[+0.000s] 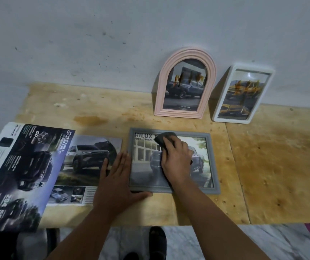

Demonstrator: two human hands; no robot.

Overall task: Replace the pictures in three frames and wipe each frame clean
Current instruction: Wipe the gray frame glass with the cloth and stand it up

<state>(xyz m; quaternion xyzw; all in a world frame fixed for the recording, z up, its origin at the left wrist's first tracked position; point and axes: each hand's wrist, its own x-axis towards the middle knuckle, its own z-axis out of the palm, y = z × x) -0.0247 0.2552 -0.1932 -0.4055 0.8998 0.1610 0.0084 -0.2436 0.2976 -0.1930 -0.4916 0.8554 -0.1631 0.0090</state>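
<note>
1. The grey frame (173, 189) lies flat on the wooden surface (263, 166), glass side up, with a truck picture already inside it.
2. The right hand (176, 156) presses a dark cloth (164, 138) on the glass near the upper part of the frame; its fingers are curled over the cloth, so the grip is closed on the cloth.
3. The left hand (116, 177) lies flat at the frame's lower left corner, with fingers spread along the left edge and the thumb along the lower edge (it holds nothing, it only steadies the frame).
4. I judge that the step in hand is the wiping of this grey frame.
5. The pink arched frame (185, 83) and the white frame (243, 93) stand against the wall (113, 44), well behind the grey one; both show car pictures. I cannot tell whether they are already wiped.
6. Car brochure pages (37, 166) lie open at the left of the surface, just beside the left hand.
7. The next move, in my opinion, calls for passing the cloth over the rest of the glass and the grey border, while the left hand prevents the frame from sliding.
</note>
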